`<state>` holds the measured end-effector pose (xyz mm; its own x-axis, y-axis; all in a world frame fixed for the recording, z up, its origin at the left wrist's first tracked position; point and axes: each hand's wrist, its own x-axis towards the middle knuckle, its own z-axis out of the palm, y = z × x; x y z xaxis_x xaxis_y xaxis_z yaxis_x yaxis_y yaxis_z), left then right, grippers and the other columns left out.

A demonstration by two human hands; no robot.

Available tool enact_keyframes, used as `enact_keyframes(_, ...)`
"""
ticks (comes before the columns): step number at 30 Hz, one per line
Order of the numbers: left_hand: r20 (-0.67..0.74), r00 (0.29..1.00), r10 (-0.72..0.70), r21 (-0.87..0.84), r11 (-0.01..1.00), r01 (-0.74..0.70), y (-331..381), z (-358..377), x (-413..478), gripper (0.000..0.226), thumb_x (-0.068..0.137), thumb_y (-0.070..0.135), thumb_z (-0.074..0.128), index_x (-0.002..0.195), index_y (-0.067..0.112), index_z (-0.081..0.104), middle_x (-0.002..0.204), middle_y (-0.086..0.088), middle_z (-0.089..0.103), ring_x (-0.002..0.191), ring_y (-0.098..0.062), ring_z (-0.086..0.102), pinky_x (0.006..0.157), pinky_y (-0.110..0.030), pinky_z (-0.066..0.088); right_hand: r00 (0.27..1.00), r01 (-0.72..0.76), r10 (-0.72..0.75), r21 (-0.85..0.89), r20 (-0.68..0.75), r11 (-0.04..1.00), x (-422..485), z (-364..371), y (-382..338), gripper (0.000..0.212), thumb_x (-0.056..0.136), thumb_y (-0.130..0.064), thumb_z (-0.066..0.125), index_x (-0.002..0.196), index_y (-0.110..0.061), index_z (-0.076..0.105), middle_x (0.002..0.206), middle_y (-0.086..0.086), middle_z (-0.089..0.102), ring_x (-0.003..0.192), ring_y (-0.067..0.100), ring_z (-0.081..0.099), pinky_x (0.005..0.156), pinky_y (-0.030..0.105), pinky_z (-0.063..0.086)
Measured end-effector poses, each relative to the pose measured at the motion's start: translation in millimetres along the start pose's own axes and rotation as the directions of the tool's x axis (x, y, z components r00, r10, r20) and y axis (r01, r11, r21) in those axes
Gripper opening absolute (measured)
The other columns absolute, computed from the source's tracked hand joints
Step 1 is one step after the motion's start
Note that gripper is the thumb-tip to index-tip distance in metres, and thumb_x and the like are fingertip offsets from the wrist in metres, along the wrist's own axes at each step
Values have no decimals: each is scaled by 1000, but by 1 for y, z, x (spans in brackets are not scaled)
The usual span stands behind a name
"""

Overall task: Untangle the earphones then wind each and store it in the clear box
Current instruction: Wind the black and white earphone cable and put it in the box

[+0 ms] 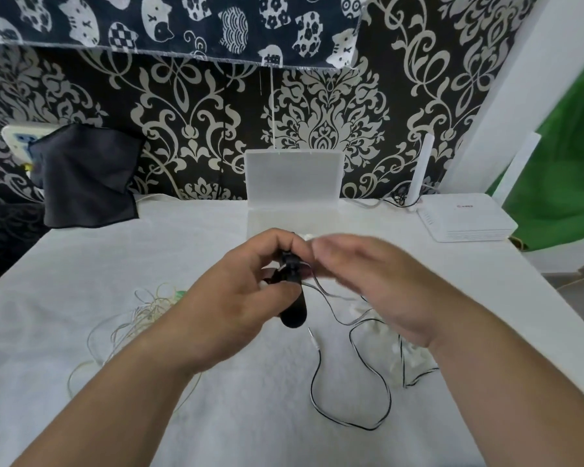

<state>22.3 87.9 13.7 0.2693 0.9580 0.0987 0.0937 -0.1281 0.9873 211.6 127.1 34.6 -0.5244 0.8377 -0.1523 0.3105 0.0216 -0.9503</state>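
My left hand (246,291) grips a black cylindrical winder (292,315) with several turns of black-and-white earphone cable wound round its upper part. My right hand (368,284) is blurred beside it, fingers extended over the cable near the winder; whether it pinches the cable is unclear. The loose black-and-white cable (351,392) trails in loops over the white cloth below my hands, its plug (312,335) lying just under the winder. A tangled pale green-and-white earphone (142,315) lies left of my left wrist. The clear box (292,190) stands open behind my hands, lid upright.
A white router (466,220) with an upright antenna sits at the back right. A dark cloth (85,176) hangs over something at the back left. The white-covered table (115,257) ends at the patterned wall behind and drops off at both sides.
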Motion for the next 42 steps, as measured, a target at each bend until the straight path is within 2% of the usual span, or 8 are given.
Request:
enact_keyframes(6, -156, 988, -16, 72, 997, 28, -3, -5, 1, 41, 79, 7, 62, 108, 36, 62, 101, 2, 69, 69, -15, 60, 68, -27, 46, 991, -126, 130, 91, -34, 988, 2, 1, 0, 34, 98, -26, 59, 70, -8, 62, 46, -5, 34, 43, 11, 34, 65, 32, 44)
enact_keyframes(9, -169, 985, -40, -10, 999, 39, -5, -4, 2, 45, 83, -2, 66, 109, 34, 62, 106, -1, 71, 73, -17, 63, 75, -38, 50, 995, -75, 86, 192, -52, 979, 0, -4, -5, 34, 98, -21, 58, 66, -9, 62, 49, -3, 33, 43, 11, 28, 56, 25, 38)
enact_keyframes(14, -175, 982, -76, -224, 974, 35, -4, -3, 3, 44, 75, 4, 61, 114, 25, 61, 107, -13, 69, 66, -22, 58, 67, -31, 55, 974, -111, 81, -135, -211, 985, 6, -3, 6, 31, 94, -28, 64, 67, -16, 72, 49, -13, 41, 49, 9, 39, 63, 32, 41)
enact_keyframes(19, -134, 982, -131, -363, 929, 74, -3, -5, 4, 46, 76, 3, 61, 119, 21, 60, 98, -13, 69, 70, -17, 61, 66, -37, 57, 978, 1, 16, 80, -210, 997, 3, -8, 0, 34, 96, -22, 61, 64, -14, 68, 58, -1, 41, 53, 15, 37, 64, 28, 45)
enact_keyframes(25, -19, 981, -192, -566, 811, 148, -4, -4, 5, 43, 79, 5, 61, 120, 20, 62, 91, -12, 62, 65, -20, 58, 63, -36, 57, 994, 63, -16, 446, -109, 893, 2, 4, -5, 32, 99, -10, 51, 68, -3, 54, 90, 10, 74, 84, 27, 72, 83, 44, 57)
enact_keyframes(33, -97, 949, -300, -586, 788, 189, -9, -5, 5, 45, 72, 1, 69, 112, 22, 68, 105, -4, 66, 69, -18, 60, 54, -31, 56, 988, 91, -33, 391, -154, 916, 5, 14, 1, 41, 98, -4, 52, 58, -8, 54, 102, 27, 71, 95, 32, 73, 82, 40, 59)
enact_keyframes(38, -140, 897, -420, -606, 752, 259, -2, -1, 5, 23, 72, 22, 68, 94, 28, 71, 104, -3, 66, 66, -15, 58, 46, -27, 52, 989, 101, -60, 328, -131, 939, 6, 13, 3, 36, 99, -5, 52, 63, -2, 56, 88, 16, 74, 93, 26, 74, 82, 36, 59)
enact_keyframes(42, -152, 899, -410, -562, 785, 262, -1, -1, 6, 35, 78, 21, 65, 112, 28, 67, 100, -10, 63, 70, -19, 55, 51, -32, 54, 993, 52, -26, 225, -119, 973, 6, 8, 2, 37, 100, -9, 52, 64, 0, 55, 76, 7, 70, 76, 22, 72, 77, 38, 57)
